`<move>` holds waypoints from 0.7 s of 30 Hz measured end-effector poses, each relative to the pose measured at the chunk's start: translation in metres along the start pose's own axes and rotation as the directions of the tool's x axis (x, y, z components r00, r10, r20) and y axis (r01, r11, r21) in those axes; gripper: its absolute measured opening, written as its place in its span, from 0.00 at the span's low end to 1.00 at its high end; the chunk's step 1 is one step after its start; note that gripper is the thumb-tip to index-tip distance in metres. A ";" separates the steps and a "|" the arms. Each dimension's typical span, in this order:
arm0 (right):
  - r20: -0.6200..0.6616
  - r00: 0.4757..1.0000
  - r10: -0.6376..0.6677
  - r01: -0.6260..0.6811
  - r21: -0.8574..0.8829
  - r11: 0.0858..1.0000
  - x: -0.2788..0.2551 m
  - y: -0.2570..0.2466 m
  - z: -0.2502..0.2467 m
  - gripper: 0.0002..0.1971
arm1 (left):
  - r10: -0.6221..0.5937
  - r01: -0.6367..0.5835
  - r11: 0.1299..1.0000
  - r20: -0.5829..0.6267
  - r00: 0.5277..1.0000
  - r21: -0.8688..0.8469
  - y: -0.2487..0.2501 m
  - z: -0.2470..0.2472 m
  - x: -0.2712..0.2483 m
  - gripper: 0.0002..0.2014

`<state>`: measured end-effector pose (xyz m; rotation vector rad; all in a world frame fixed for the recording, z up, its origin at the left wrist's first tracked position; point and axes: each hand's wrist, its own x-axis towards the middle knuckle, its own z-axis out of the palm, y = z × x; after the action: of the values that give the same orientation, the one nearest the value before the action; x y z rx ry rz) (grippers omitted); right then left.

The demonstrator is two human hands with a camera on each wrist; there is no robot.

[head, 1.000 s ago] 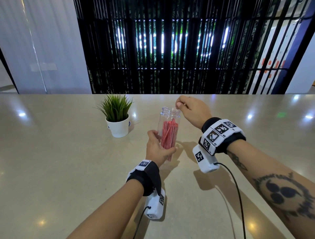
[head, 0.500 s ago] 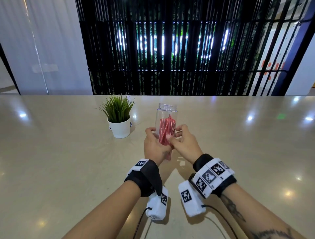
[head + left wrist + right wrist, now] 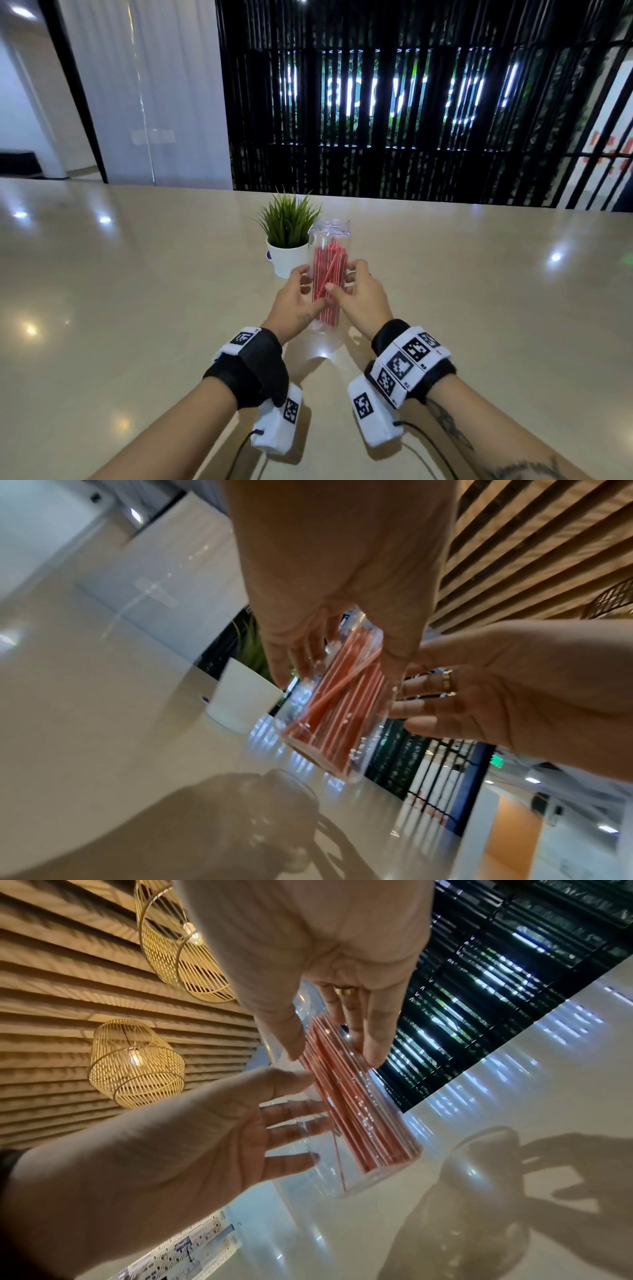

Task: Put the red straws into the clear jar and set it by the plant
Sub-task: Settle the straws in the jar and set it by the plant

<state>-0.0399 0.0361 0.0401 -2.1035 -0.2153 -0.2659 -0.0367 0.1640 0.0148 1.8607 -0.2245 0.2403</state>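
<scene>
The clear jar (image 3: 330, 236) is upright with the red straws (image 3: 327, 270) standing inside it. It is right next to the potted plant (image 3: 287, 222), overlapping the right side of the white pot (image 3: 282, 262). My left hand (image 3: 306, 291) grips the jar's left side and my right hand (image 3: 346, 286) grips its right side. In the left wrist view my left hand (image 3: 339, 666) wraps the jar (image 3: 298, 699), with the pot (image 3: 240, 699) close beside it. In the right wrist view my right hand (image 3: 334, 1050) closes round the straws' jar (image 3: 342, 1185). Its base seems just above the table.
The beige glossy table (image 3: 137, 308) stretches wide on both sides. A black slatted screen (image 3: 411, 102) and a white curtain stand beyond its far edge. Wicker lamps (image 3: 137, 1061) hang overhead.
My right hand came down from the jar's mouth and took hold of its right side. Both hands have carried the jar left and forward, up against the plant pot.
</scene>
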 end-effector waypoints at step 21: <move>0.473 0.875 -0.098 0.127 -0.031 0.991 0.112 -0.050 0.132 0.33 | -0.076 0.135 0.940 -0.194 0.978 0.314 -0.078 -0.142 0.094 0.32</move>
<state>0.0684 0.1798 0.0452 -2.1918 -0.6281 0.1838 0.0672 0.3198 0.0106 2.1570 0.0448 0.3878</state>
